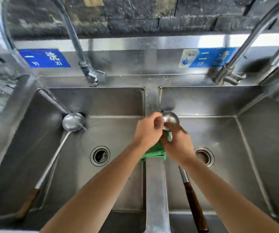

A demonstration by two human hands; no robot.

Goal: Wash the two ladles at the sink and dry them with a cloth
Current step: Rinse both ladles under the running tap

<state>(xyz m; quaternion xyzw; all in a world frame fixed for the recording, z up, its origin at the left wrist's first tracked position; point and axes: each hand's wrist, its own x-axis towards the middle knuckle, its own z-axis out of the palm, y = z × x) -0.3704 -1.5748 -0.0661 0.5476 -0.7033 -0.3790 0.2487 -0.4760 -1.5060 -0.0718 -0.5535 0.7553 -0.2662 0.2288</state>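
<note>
One steel ladle lies in the left basin, bowl toward the back, its long handle ending in a wooden grip at the front left. A second ladle is held over the divider, its wooden-gripped handle running down into the right basin. My left hand curls its fingers over this ladle's bowl rim. My right hand grips the stem just below the bowl. A green cloth is bunched under and between both hands, draped on the divider; which hand holds it is hidden.
The steel double sink has a drain in the left basin and the right basin. A tap stands behind the left basin, another tap behind the right. Blue signs are on the backsplash.
</note>
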